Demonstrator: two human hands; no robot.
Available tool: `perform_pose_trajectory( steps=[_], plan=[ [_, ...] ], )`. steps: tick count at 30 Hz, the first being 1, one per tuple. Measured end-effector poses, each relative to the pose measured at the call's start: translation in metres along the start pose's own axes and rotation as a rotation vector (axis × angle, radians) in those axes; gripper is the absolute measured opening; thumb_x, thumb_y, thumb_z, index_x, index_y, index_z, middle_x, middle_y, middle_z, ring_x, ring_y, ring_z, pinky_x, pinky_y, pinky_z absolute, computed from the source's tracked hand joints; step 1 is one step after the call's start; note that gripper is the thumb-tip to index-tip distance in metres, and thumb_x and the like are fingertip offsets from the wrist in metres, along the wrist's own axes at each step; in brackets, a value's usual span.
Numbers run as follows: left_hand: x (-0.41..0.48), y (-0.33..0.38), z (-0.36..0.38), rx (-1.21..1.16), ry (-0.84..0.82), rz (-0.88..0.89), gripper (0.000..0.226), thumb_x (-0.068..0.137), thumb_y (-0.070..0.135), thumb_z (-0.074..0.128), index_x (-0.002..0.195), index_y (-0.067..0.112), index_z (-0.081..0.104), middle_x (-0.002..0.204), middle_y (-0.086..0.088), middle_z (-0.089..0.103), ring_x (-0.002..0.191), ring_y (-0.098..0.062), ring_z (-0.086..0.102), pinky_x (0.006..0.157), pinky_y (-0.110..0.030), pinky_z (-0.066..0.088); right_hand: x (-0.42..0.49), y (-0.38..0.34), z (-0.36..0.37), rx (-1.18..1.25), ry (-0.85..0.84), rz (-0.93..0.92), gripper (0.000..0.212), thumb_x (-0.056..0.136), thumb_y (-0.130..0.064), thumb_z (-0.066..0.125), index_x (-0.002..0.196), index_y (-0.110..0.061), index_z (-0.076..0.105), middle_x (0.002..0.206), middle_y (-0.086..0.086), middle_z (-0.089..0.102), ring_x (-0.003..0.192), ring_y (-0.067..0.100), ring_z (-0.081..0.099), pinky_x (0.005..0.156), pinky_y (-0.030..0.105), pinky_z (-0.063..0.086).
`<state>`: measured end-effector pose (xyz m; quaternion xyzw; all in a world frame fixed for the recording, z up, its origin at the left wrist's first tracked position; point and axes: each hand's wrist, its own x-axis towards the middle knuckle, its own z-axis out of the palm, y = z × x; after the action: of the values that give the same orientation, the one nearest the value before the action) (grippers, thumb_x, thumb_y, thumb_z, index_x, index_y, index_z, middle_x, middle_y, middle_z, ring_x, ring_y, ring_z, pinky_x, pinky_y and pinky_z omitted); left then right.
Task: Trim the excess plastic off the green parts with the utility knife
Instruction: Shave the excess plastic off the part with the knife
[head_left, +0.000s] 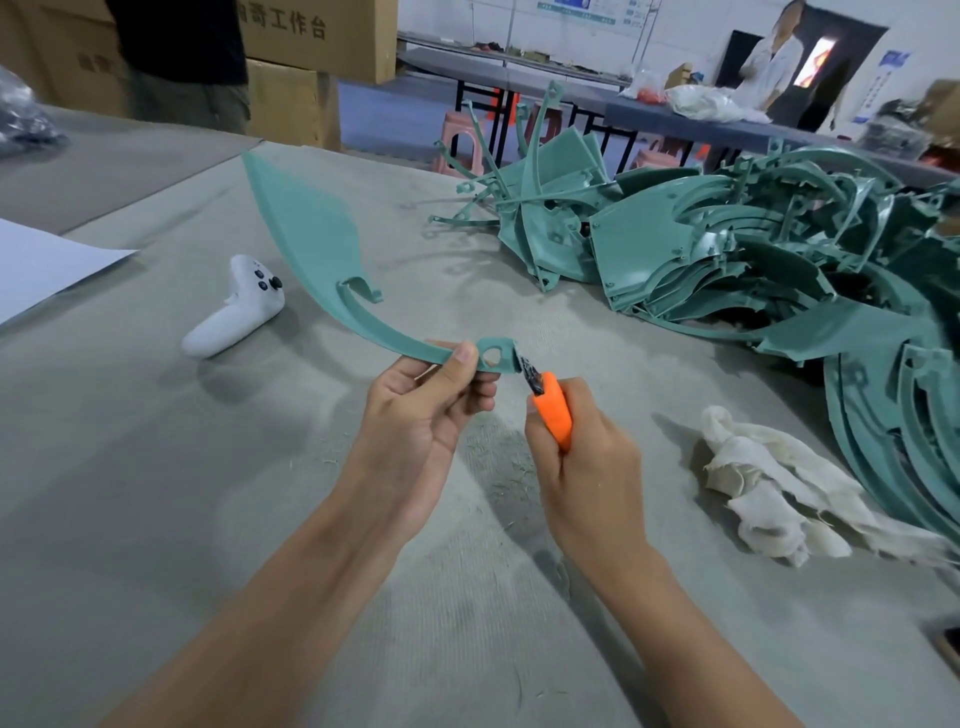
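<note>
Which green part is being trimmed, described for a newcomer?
Find the big heap of green parts on the right of the table. Left of it, one green part is held in the air by the left hand. Only this one has the utility knife at its tip.

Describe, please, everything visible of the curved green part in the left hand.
The curved teal-green plastic part looks matte and thin. A broad leaf-shaped blade tapers to a far point, then narrows into a slotted arm with a small hook, ending in a tab with a rounded hole. It is held above the grey table. The left hand pinches the arm beside the tab; the orange-handled utility knife, in the right hand, meets the tab's edge.
</note>
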<state>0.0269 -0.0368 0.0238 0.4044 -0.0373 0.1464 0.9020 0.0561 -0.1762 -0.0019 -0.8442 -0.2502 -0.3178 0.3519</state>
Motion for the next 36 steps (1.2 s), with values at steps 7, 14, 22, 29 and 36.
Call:
perform_pose_trajectory(
  steps=[7, 14, 22, 29, 36],
  plan=[
    [0.001, -0.001, 0.001, -0.018, 0.128, -0.006, 0.012, 0.078, 0.015, 0.064, 0.074, 0.008, 0.072, 0.071, -0.006, 0.067, 0.065, -0.012, 0.062, 0.061, -0.019, 0.052, -0.003, -0.009, 0.009, 0.025, -0.100, 0.090, 0.017, 0.100, -0.028, 0.048, 0.088, -0.016, 0.046, 0.056, -0.006, 0.038, 0.048, 0.024, 0.043, 0.048, 0.034, 0.030],
    [0.002, -0.003, 0.000, -0.018, 0.178, -0.021, 0.012, 0.078, 0.015, 0.064, 0.073, 0.007, 0.071, 0.070, -0.007, 0.067, 0.062, -0.011, 0.062, 0.059, -0.018, 0.051, -0.005, -0.016, 0.011, 0.027, -0.129, 0.107, 0.021, 0.099, -0.030, 0.047, 0.088, -0.012, 0.047, 0.056, -0.003, 0.040, 0.049, 0.029, 0.045, 0.048, 0.039, 0.034],
    [-0.006, -0.002, 0.006, -0.008, -0.020, -0.026, 0.020, 0.081, 0.015, 0.061, 0.067, 0.015, 0.075, 0.070, -0.001, 0.067, 0.063, -0.010, 0.061, 0.059, -0.019, 0.049, 0.017, 0.027, -0.009, -0.012, -0.031, 0.266, 0.024, 0.102, -0.025, 0.047, 0.080, -0.018, 0.048, 0.054, -0.006, 0.043, 0.044, 0.011, 0.040, 0.047, 0.020, 0.034],
    [-0.003, 0.005, 0.003, 0.084, -0.072, 0.047, 0.022, 0.085, 0.010, 0.058, 0.071, 0.018, 0.073, 0.074, -0.003, 0.067, 0.065, -0.013, 0.058, 0.062, -0.022, 0.048, 0.014, 0.028, -0.015, 0.303, -0.141, 0.329, 0.032, 0.096, -0.041, 0.051, 0.078, -0.014, 0.054, 0.053, -0.009, 0.038, 0.046, 0.012, 0.036, 0.045, 0.038, 0.032],
    [-0.003, 0.007, 0.000, 0.260, -0.084, 0.115, 0.016, 0.084, 0.011, 0.062, 0.074, 0.020, 0.072, 0.073, -0.004, 0.067, 0.068, -0.016, 0.060, 0.065, -0.026, 0.049, 0.013, 0.013, -0.020, 0.593, -0.224, 0.304, 0.034, 0.088, -0.048, 0.052, 0.079, -0.016, 0.057, 0.053, -0.008, 0.040, 0.045, 0.010, 0.036, 0.047, 0.028, 0.032]
  ],
)
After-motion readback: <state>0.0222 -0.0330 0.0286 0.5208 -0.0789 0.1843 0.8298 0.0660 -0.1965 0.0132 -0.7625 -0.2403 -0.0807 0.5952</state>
